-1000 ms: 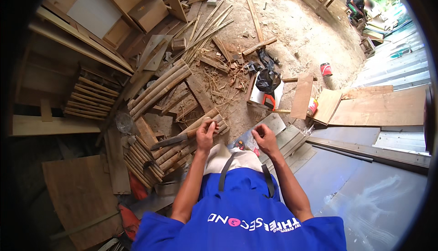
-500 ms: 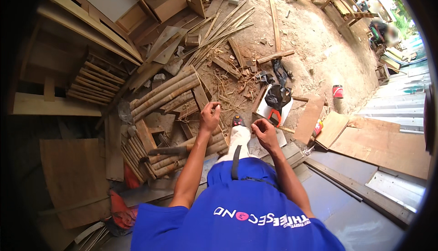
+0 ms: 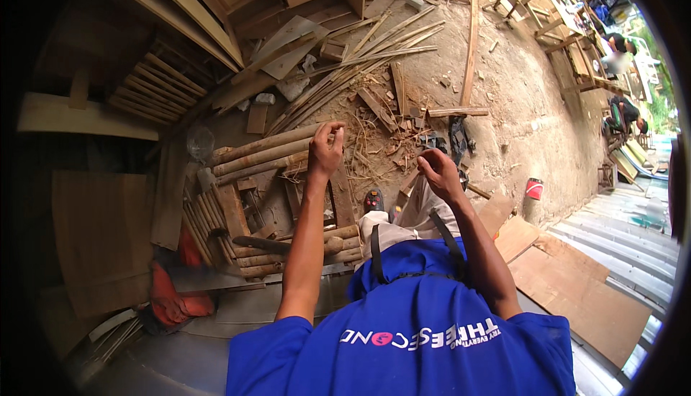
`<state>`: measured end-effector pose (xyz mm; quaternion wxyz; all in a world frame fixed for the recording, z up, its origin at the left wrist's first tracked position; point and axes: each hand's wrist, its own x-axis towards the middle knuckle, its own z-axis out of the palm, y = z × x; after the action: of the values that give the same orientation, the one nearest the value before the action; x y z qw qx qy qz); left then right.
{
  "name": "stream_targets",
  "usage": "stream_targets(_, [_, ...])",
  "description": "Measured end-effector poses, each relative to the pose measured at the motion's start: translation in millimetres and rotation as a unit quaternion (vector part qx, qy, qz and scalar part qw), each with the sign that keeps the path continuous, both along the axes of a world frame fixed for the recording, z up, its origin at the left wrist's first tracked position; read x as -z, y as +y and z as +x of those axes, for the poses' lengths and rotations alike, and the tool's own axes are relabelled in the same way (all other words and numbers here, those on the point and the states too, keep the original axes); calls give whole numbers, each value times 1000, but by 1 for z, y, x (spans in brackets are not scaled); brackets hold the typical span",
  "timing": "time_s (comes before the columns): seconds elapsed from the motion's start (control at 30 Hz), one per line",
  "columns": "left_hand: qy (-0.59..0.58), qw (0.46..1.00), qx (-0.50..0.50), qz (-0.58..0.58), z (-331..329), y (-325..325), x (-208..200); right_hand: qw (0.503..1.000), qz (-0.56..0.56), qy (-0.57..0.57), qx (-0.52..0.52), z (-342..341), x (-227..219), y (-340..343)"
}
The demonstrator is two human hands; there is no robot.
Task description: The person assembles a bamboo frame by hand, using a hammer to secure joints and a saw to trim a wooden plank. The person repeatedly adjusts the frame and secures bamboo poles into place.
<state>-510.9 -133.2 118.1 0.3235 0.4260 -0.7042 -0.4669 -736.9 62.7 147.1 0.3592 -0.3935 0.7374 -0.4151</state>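
Observation:
My left hand (image 3: 327,150) is raised over the right end of the round wooden poles (image 3: 266,153), its fingers bent toward the thumb. My right hand (image 3: 440,173) hangs above my right leg, near the black plastic (image 3: 459,137), with its fingers drawn together. Whatever either hand may pinch is too small to make out. Below my left hand, the poles form part of a low wooden frame (image 3: 232,209). A dark, long-bladed tool (image 3: 260,243) lies across its near side, partly behind my left forearm.
Thin wood strips (image 3: 360,61) and scraps litter the dirt ahead. Slatted wood (image 3: 162,87) and boards stand at left, above a red-orange cloth (image 3: 173,299). A red can (image 3: 534,189) and plywood sheets (image 3: 576,281) are at right. People (image 3: 625,112) are far right, by wooden benches.
My view has shifted, and my right leg has come forward, covering the white board and orange-handled saw. Both hands stay raised, the right one now nearer the black plastic.

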Motion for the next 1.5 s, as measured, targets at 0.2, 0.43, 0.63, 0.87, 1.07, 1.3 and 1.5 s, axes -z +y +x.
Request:
stream_targets(0.2, [19,997,-65,41,-6,-11,0,994,7,26,-108,-28,-27,-57])
stream_targets(0.43, [59,986,-138,78,-50,-40,18,994,27,11,-108,-95,16,-131])
stream_targets(0.63, [160,951,-218,150,-117,-94,96,981,81,24,-175,-159,116,-244])
stream_targets(0.87, [95,898,-259,342,-195,-207,276,985,44,-13,-168,-217,304,-405])
stream_targets(1.07, [35,931,-236,277,-253,-329,488,907,188,234,-296,-282,586,-519])
stream_targets(1.3, [59,875,-275,393,-279,-322,588,810,144,461,-332,-324,744,-605])
stream_targets(1.5, [91,733,-402,541,-280,-246,571,688,245,567,-381,-331,768,-637])
